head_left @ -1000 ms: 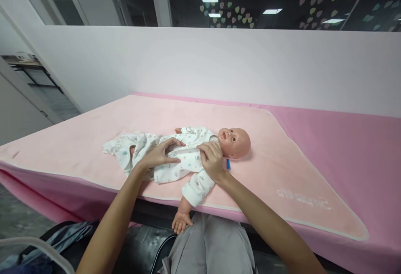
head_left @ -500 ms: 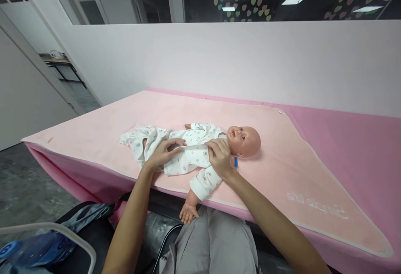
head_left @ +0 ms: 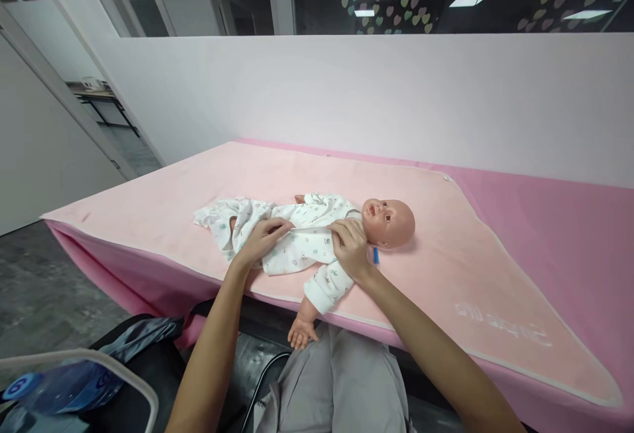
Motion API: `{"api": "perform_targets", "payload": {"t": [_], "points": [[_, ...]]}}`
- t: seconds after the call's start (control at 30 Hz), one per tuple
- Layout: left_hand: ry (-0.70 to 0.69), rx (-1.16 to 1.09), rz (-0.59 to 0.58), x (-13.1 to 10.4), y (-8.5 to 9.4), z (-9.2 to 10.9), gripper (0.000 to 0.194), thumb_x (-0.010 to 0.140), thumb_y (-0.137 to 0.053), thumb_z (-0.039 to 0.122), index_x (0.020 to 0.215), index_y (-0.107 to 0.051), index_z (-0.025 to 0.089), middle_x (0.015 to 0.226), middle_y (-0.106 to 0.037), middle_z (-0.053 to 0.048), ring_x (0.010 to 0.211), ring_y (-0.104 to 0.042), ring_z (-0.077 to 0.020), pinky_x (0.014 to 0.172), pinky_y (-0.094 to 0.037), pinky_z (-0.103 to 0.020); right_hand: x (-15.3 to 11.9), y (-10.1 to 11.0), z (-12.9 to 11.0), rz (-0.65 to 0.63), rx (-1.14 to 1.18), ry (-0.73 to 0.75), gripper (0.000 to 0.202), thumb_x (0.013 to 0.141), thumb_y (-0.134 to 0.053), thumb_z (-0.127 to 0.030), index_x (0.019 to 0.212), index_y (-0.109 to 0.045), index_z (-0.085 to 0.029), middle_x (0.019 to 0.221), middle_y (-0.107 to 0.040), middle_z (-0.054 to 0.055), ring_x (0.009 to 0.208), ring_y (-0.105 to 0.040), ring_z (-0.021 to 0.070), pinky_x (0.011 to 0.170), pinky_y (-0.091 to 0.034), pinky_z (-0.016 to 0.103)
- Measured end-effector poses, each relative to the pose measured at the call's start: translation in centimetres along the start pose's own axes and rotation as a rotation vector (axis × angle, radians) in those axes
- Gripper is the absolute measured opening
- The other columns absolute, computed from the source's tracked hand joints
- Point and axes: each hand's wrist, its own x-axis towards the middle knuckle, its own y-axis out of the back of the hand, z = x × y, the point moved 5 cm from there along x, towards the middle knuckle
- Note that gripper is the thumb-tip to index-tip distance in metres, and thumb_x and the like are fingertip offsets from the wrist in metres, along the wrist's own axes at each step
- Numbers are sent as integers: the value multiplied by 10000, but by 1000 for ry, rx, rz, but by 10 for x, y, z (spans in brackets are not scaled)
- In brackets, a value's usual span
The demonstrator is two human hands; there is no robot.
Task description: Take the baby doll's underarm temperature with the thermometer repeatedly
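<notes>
A baby doll (head_left: 391, 223) lies on its back, head to the right, in a white printed baby outfit (head_left: 297, 251). My left hand (head_left: 265, 238) is closed at the doll's waist, its fingertips pinching the edge of the outfit's front. Up by the chest and collar, my right hand (head_left: 351, 238) pinches the same edge, and the cloth between both hands is drawn into a straight line. The doll's near arm hangs over the table's front edge with its hand (head_left: 303, 333) above my lap. Under my right hand the collar is partly hidden.
A peach mat (head_left: 436, 288) covers the pink-draped table (head_left: 555, 222), with a white wall (head_left: 347, 96) behind. A small blue strip (head_left: 376, 256) lies by the doll's neck. At lower left, a plastic bottle (head_left: 64, 387) rests on a black chair (head_left: 148, 373).
My left hand's fingers have closed from a looser curl onto the outfit's edge, and the cloth between the hands is straighter. My right hand keeps its grip near the collar.
</notes>
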Motion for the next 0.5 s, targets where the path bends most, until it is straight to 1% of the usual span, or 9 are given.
{"api": "perform_targets", "payload": {"t": [0.1,0.17,0.33,0.5], "points": [[-38,-1,-27,-1,0,4,306,746,-617,440,913,-664,188,969,-659,-48,948,-580,-236,864,-449,-351,0,0,1,-2,4,-13,222,830,-446,-54,821,-614,-199,792,-652,36,765,-568,167,745,-445,332],[-47,8,-26,-1,0,4,308,720,-646,430,913,-670,191,971,-664,-47,958,-585,-239,891,-449,-373,0,0,1,-5,6,-20,220,832,-445,-58,823,-615,-198,797,-651,38,766,-569,168,744,-445,334],[-52,-1,-12,-1,0,1,293,741,-629,427,896,-674,183,952,-670,-54,939,-593,-233,884,-459,-390,0,0,1,-14,8,-38,231,839,-430,-70,822,-622,-197,796,-646,42,771,-569,168,739,-446,332],[-15,-25,15,0,0,2,302,730,-637,451,861,-671,181,916,-667,-52,903,-596,-230,852,-466,-376,0,0,1,-9,12,-34,232,839,-429,-69,820,-622,-197,796,-646,44,776,-572,170,738,-449,331]]}}
